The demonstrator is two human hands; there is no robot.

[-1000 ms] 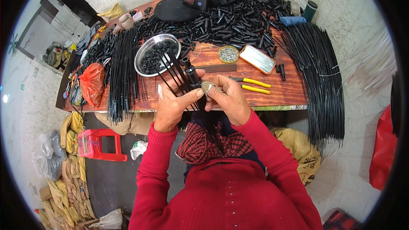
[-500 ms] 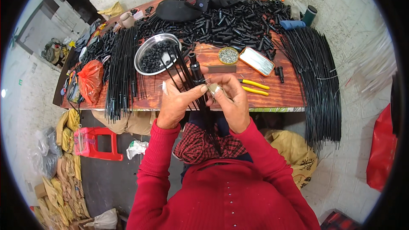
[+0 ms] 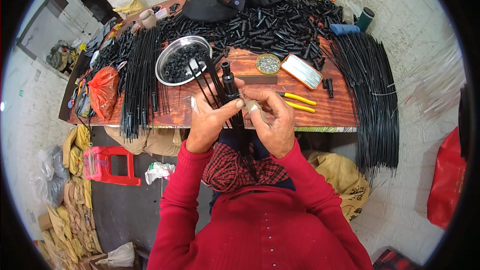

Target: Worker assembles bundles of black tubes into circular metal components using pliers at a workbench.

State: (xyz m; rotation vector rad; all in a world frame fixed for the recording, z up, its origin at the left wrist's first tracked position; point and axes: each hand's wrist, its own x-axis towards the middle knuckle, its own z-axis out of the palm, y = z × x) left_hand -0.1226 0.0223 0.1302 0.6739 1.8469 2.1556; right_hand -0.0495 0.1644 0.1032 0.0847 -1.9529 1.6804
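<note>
My left hand (image 3: 206,126) is closed round a black tubular fitting (image 3: 228,78) and several thin black rods (image 3: 214,81). The fitting stands upright above the thumb, with the rods fanned out beside it. Below the hands, the dark bundle hangs down over the lap. Close against the fitting's right side, my right hand (image 3: 276,124) is pinched, its thumb and forefinger partly wrapped in pale tape. Whatever lies between those fingertips is too small to make out. Yellow-handled pliers (image 3: 300,105) lie on the table just beyond the right hand.
A steel bowl (image 3: 158,70) of small black rings stands left of centre. Near the middle sit a round tin (image 3: 268,63) of metal bits and a rectangular tin (image 3: 302,72) of thin pins. Black rods (image 3: 367,105) overhang the right edge. Black fittings (image 3: 270,30) heap behind.
The view has shifted slightly. My right hand's fingers have turned a little beside the fitting, while my left hand keeps the same hold.
</note>
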